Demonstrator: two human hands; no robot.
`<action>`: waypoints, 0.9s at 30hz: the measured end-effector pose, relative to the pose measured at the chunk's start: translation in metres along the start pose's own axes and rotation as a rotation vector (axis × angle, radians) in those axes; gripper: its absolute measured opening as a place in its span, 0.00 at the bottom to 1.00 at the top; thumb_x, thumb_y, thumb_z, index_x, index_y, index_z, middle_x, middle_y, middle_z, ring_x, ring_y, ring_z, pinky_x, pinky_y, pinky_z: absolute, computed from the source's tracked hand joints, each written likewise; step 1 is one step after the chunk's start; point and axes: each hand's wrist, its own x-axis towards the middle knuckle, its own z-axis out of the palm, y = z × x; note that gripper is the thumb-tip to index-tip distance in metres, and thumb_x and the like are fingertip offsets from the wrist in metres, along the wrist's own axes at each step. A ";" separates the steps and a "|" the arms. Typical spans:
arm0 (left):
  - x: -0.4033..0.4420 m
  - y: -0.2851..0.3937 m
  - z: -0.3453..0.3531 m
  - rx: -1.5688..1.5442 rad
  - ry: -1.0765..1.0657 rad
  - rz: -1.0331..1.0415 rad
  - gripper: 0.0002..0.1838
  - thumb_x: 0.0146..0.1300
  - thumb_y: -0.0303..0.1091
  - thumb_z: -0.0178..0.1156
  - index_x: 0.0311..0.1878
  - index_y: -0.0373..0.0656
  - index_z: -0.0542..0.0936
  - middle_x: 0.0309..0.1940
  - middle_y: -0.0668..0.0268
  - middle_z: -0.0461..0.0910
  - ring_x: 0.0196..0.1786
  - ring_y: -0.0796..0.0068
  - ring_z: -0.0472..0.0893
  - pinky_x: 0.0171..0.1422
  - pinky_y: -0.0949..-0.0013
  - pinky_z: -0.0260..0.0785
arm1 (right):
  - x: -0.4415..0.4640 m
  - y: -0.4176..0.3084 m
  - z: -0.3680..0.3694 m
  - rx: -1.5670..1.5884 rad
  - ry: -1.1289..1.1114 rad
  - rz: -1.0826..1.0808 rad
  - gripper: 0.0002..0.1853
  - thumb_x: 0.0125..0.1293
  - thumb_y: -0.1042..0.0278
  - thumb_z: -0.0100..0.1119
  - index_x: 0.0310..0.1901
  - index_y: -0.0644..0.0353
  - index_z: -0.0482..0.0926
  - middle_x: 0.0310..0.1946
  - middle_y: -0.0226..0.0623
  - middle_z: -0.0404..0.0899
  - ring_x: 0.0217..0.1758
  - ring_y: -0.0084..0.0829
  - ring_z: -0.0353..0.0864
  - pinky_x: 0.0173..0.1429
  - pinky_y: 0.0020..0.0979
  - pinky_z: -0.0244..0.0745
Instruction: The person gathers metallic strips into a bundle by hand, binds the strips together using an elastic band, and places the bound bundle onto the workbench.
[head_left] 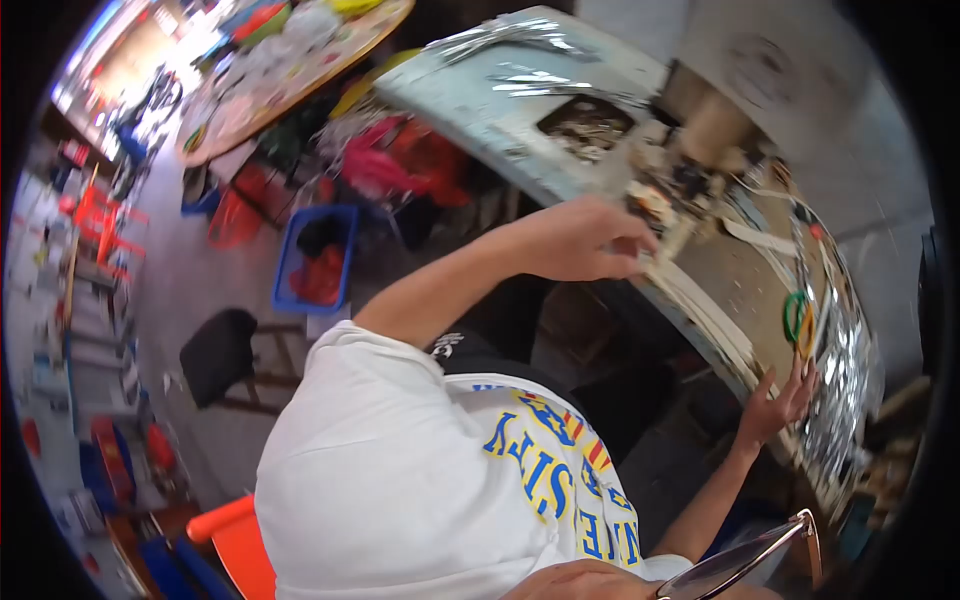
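My left hand [585, 240] is over the near edge of the worktable, its fingers bent together in a pinch. Anything between them is too blurred to make out. Just beyond the fingertips is a small cluttered mechanism [690, 185] with a bright orange-white spot [652, 203]. Pale strips [705, 310] run along the table edge from the left fingers towards my right hand [783, 403]. That hand lies at the right end of the edge, thumb apart and fingers stretched towards a green-ringed tool [795, 317] with an orange part [806, 340]. Its fingertips are close to the orange part; contact is unclear.
Shiny silver strips [840, 390] pile up at the table's right end, with more silver strips [515, 38] at the far left. A recess [588, 128] holds small pieces. Behind my left arm are a blue basket [283, 262], a dark-seated stool [218, 355] and another table [230, 130].
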 end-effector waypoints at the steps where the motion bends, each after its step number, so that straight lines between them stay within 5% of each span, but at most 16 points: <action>1: -0.010 -0.005 -0.002 0.064 0.143 -0.019 0.15 0.55 0.31 0.61 0.47 0.41 0.77 0.36 0.60 0.81 0.41 0.66 0.80 0.45 0.68 0.71 | 0.001 -0.004 0.006 0.027 -0.041 -0.016 0.21 0.56 0.71 0.60 0.54 0.59 0.73 0.57 0.44 0.69 0.62 0.46 0.66 0.63 0.43 0.60; 7: -0.032 -0.061 0.025 0.303 0.667 0.028 0.12 0.48 0.30 0.61 0.39 0.44 0.78 0.40 0.64 0.77 0.50 0.60 0.75 0.56 0.58 0.64 | -0.008 -0.002 0.018 0.099 -0.231 0.054 0.15 0.65 0.66 0.51 0.50 0.64 0.76 0.55 0.47 0.71 0.58 0.45 0.70 0.58 0.40 0.66; 10: -0.035 -0.085 0.042 0.334 0.690 0.080 0.12 0.47 0.31 0.62 0.38 0.46 0.78 0.42 0.66 0.76 0.55 0.63 0.72 0.61 0.56 0.58 | -0.012 0.004 0.019 0.074 -0.263 0.078 0.16 0.67 0.63 0.48 0.49 0.65 0.77 0.54 0.47 0.72 0.57 0.45 0.71 0.58 0.39 0.67; 27: -0.032 -0.113 0.050 0.303 0.894 0.251 0.10 0.44 0.22 0.58 0.32 0.45 0.79 0.40 0.68 0.78 0.52 0.70 0.75 0.60 0.61 0.60 | -0.024 0.010 0.025 0.054 -0.267 0.148 0.20 0.68 0.60 0.38 0.51 0.61 0.76 0.52 0.44 0.73 0.56 0.45 0.71 0.59 0.39 0.67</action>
